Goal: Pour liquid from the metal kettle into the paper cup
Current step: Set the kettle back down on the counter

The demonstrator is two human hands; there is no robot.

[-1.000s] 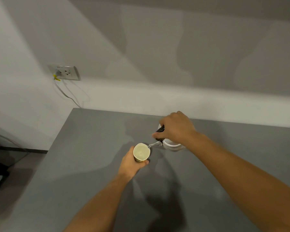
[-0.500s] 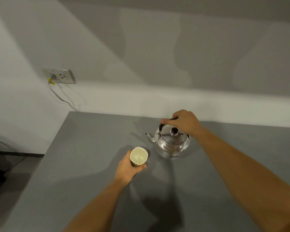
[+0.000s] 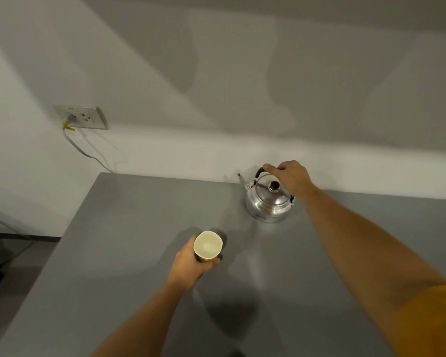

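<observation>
Kettle: metal kettle (image 3: 268, 202) stands upright on the grey table (image 3: 139, 228), spout towards the wall.
Right hand: right hand (image 3: 290, 176) grips the kettle's black handle.
Left hand: left hand (image 3: 191, 264) grasps the paper cup (image 3: 207, 247), well short of the kettle.
Advice: release the handle gently; keep the cup level.

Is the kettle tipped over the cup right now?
No, the metal kettle stands upright on the grey table, well apart from the paper cup, which the left hand holds.
</observation>
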